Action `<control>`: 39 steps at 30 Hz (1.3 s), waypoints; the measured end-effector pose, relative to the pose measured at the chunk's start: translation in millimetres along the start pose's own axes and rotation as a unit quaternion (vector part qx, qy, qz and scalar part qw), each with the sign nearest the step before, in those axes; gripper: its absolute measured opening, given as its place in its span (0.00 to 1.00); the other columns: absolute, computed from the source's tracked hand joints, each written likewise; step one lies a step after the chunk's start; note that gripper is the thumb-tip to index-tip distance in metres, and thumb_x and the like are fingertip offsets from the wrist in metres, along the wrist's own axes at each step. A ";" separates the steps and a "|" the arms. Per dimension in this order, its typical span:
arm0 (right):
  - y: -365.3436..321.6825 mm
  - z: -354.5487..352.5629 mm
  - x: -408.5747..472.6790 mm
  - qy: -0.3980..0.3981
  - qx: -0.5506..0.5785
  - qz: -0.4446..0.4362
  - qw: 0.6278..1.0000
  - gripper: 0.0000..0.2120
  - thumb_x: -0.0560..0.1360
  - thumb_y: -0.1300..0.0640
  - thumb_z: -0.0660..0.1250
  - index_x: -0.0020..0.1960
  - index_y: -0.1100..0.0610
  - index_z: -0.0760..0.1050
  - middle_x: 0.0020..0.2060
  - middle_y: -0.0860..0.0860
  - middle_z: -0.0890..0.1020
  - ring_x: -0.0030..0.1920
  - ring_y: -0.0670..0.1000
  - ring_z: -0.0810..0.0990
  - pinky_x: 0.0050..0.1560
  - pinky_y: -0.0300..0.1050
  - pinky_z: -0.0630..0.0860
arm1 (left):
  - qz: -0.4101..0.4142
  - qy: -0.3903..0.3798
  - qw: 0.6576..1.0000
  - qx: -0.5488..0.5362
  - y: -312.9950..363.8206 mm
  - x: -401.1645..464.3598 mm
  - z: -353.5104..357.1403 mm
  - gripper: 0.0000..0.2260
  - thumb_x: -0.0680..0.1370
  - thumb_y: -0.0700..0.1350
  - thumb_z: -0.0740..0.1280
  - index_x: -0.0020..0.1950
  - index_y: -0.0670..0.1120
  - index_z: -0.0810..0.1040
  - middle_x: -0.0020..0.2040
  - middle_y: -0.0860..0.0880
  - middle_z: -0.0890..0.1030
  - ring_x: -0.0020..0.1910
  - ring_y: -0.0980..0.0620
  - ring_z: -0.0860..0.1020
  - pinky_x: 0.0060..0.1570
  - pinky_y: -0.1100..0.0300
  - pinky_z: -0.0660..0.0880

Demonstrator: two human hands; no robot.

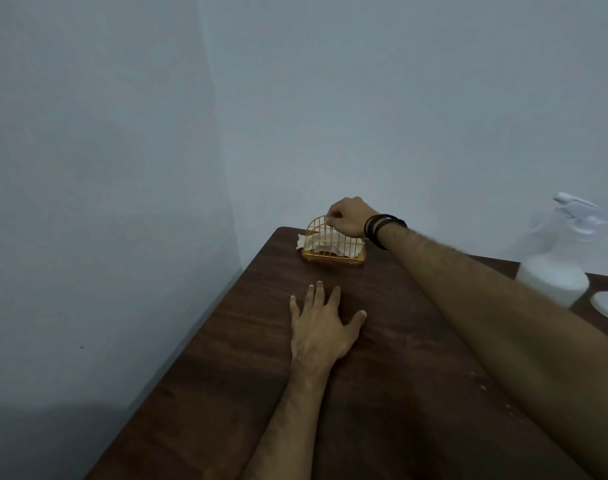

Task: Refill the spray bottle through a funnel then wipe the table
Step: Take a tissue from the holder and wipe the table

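Both hands were out: the right hand (345,216) pinched fingers at tissues (325,239) in the yellow holder (333,252), left hand (321,320) splayed on the table (382,375), spray bottle (559,268) far right, so wiping apparently remained.

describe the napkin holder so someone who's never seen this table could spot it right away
Start at the dark wooden table and follow it to its far corner by the pale wall. There stands the napkin holder, right under the right hand, whose fingers are closed at its top. It is the only yellow thing here: an arched wire cage with white napkins inside, unlike the white spray bottle at the right.
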State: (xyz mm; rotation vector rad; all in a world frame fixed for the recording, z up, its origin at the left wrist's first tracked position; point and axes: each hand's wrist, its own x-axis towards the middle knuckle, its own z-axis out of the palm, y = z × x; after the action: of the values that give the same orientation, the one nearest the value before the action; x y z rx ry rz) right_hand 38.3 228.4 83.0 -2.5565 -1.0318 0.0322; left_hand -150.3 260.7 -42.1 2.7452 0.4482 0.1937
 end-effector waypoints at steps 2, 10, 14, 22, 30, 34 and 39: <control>-1.6 7.2 11.8 -0.038 -0.023 0.009 0.999 0.14 0.81 0.52 0.62 0.53 0.60 0.82 0.51 0.55 0.84 0.51 0.54 0.80 0.49 0.46 0.76 | 0.002 0.005 1.000 -0.006 -0.4 0.2 0.0 0.36 0.78 0.71 0.52 0.81 0.53 0.57 0.82 0.46 0.53 0.81 0.48 0.48 0.77 0.41 0.41; -7.4 16.9 27.4 -0.065 -0.029 0.051 0.996 0.24 0.83 0.43 0.51 0.47 0.57 0.79 0.44 0.53 0.79 0.46 0.55 0.79 0.50 0.48 0.75 | -0.001 0.000 1.000 -0.016 0.7 0.0 -1.6 0.36 0.78 0.70 0.53 0.81 0.53 0.58 0.82 0.45 0.53 0.81 0.48 0.47 0.77 0.40 0.41; -12.5 12.4 34.2 -0.069 -0.041 0.034 0.996 0.19 0.82 0.48 0.58 0.46 0.60 0.80 0.44 0.54 0.83 0.43 0.55 0.82 0.47 0.48 0.79 | -0.004 -0.005 1.000 -0.020 2.5 -1.1 -2.5 0.36 0.78 0.70 0.54 0.81 0.53 0.57 0.82 0.46 0.52 0.81 0.49 0.47 0.77 0.41 0.40; -48.5 26.4 46.2 -0.144 -0.192 0.002 0.971 0.18 0.80 0.43 0.62 0.44 0.58 0.76 0.46 0.54 0.78 0.46 0.55 0.77 0.46 0.47 0.73 | -0.012 -0.005 1.000 -0.024 4.6 -0.8 -3.8 0.35 0.78 0.70 0.54 0.81 0.54 0.57 0.82 0.46 0.52 0.81 0.50 0.47 0.77 0.42 0.39; -49.4 24.3 47.1 -0.076 -0.174 -0.004 0.982 0.20 0.77 0.44 0.67 0.35 0.58 0.72 0.39 0.54 0.77 0.38 0.53 0.76 0.41 0.46 0.74 | -0.016 -0.014 0.999 -0.024 5.0 0.7 -4.9 0.36 0.77 0.70 0.55 0.81 0.54 0.57 0.82 0.46 0.52 0.81 0.50 0.47 0.78 0.42 0.39; -39.2 14.6 45.2 0.048 -0.074 -0.020 0.996 0.08 0.73 0.53 0.72 0.47 0.58 0.84 0.46 0.53 0.86 0.46 0.53 0.83 0.47 0.46 0.81 | -0.014 -0.011 0.999 -0.031 3.7 -0.2 -4.0 0.36 0.77 0.70 0.56 0.80 0.54 0.58 0.82 0.46 0.53 0.81 0.49 0.47 0.77 0.42 0.39; -19.7 5.3 31.9 0.230 0.093 -0.013 0.969 0.05 0.73 0.59 0.71 0.46 0.54 0.86 0.44 0.47 0.87 0.45 0.46 0.84 0.51 0.44 0.82 | -0.008 -0.001 0.999 -0.034 2.6 -1.6 -4.1 0.36 0.77 0.70 0.55 0.80 0.54 0.59 0.82 0.46 0.53 0.81 0.49 0.48 0.77 0.42 0.39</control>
State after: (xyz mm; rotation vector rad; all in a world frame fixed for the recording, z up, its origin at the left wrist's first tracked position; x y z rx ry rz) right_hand 47.7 264.6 88.9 -2.2285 -0.8336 -0.4309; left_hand -151.9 259.2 -37.5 2.6750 0.4547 0.1982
